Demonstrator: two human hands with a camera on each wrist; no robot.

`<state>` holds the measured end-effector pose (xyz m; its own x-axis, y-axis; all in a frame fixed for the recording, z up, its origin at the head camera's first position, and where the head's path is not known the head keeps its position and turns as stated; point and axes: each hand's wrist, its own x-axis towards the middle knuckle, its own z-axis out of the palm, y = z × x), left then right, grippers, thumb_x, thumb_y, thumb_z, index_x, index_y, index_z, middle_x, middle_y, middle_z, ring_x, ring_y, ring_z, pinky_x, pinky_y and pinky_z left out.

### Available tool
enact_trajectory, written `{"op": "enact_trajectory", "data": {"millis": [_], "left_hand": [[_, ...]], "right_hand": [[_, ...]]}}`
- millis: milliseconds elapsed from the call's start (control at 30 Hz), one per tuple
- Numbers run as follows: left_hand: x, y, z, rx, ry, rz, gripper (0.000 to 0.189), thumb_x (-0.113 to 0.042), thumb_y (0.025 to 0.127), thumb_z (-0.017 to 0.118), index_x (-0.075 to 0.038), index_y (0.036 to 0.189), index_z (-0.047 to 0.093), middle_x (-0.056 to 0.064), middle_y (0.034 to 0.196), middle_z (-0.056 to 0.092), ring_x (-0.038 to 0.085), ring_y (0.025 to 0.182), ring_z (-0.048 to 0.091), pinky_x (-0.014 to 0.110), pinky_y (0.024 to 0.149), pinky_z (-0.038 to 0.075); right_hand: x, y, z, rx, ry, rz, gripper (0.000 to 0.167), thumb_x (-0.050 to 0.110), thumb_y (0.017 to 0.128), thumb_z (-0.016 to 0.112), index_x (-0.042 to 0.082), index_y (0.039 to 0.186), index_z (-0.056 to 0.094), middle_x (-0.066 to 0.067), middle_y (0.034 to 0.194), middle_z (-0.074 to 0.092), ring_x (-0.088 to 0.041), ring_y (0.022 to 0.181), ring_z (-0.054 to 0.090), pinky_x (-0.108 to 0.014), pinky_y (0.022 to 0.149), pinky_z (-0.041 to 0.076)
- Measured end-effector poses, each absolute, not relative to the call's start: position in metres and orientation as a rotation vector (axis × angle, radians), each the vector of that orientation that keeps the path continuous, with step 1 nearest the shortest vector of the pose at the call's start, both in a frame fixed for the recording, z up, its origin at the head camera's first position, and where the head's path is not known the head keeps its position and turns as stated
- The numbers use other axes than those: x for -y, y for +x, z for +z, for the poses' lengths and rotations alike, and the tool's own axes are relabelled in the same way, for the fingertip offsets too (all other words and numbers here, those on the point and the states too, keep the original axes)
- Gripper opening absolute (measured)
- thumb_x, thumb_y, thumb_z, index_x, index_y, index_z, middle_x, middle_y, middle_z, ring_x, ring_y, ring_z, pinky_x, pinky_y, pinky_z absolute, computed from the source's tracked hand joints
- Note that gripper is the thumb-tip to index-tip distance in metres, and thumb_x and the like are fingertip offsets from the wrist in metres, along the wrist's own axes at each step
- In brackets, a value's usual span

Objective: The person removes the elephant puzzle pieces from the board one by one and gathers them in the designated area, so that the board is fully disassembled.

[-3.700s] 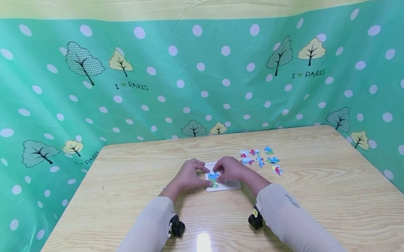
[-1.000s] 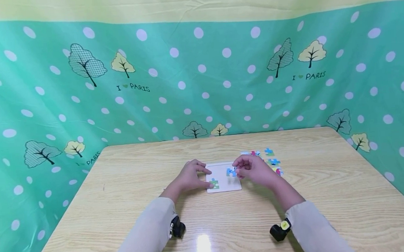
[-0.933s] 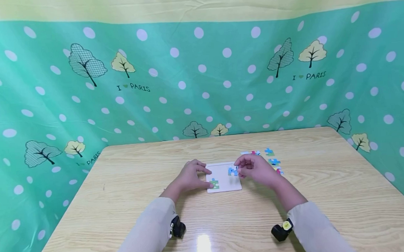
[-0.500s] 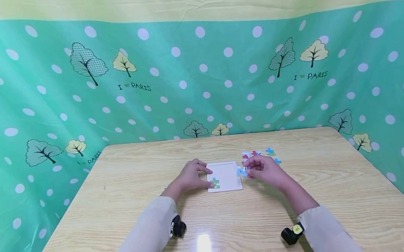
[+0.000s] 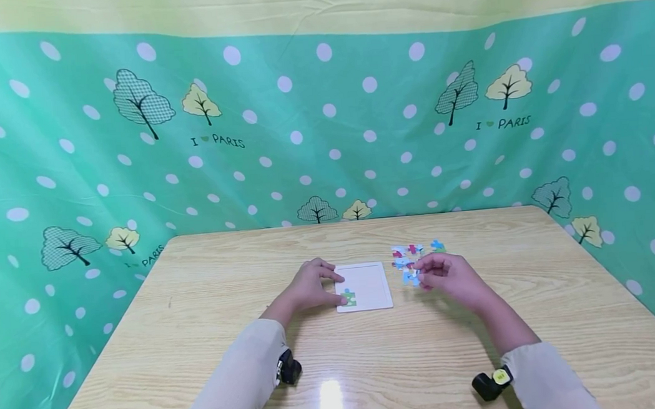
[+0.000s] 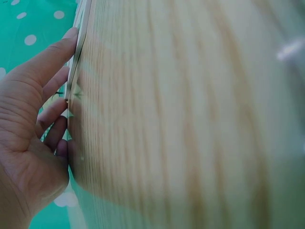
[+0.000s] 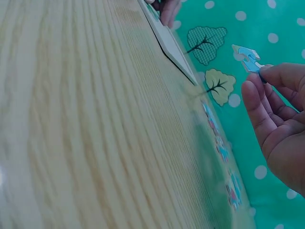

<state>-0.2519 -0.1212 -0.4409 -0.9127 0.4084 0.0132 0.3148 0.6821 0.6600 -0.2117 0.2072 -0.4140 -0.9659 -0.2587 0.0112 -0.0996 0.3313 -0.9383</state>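
Note:
A white puzzle board [image 5: 369,284] lies flat mid-table, with one green-and-blue jigsaw piece [image 5: 348,297] in its near left corner. My left hand [image 5: 308,285] rests at the board's left edge, thumb over that corner piece and fingers spread toward the far side; the left wrist view has its fingertips along the board edge [image 6: 82,40]. To the right, my right hand [image 5: 450,277] pinches a light-blue jigsaw piece [image 7: 248,58] between thumb and fingers, raised above the table. In the head view this held piece overlaps the loose pieces [image 5: 401,262] behind it.
Several loose jigsaw pieces lie right of the board, including a blue-and-green one [image 5: 437,246] farther back; others are partly hidden by the right hand. A green dotted curtain [image 5: 325,167] stands behind the wooden table [image 5: 225,279]. Black wrist cameras [image 5: 487,385] sit on both wrists.
The right hand has lifted the light-blue jigsaw piece off the board and carried it rightward to the loose pieces. The left hand has stayed at the board's left edge.

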Motion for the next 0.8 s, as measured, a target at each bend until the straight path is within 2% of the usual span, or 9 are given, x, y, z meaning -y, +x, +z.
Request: {"op": "enact_trajectory", "data": {"millis": [367,800], "left_hand": [[0.121,-0.252,-0.441,-2.754,0.594,1.044,0.040,-0.035,0.068,0.090,-0.020,0.103,0.077,0.003,0.130,0.055,0.029,0.125,0.042,0.043,0.107,0.035],[0.120,-0.250,-0.438,-2.754,0.589,1.048,0.041,-0.034,0.068,0.090,-0.019,0.104,0.077,0.004,0.130,0.055,0.029,0.126,0.043,0.043,0.107,0.035]], "right_hand": [[-0.228,-0.206,-0.409,-2.440,-0.335,-1.728,0.026,0.002,0.092,0.064,-0.008,0.116,0.060,-0.019,0.098,0.064,-0.033,0.088,0.064,-0.039,0.078,0.057],[-0.251,-0.211,-0.415,-2.475,-0.298,-1.647,0.032,0.006,0.090,0.068,-0.008,0.117,0.060,-0.018,0.100,0.065,-0.028,0.088,0.064,-0.033,0.077,0.057]]}}
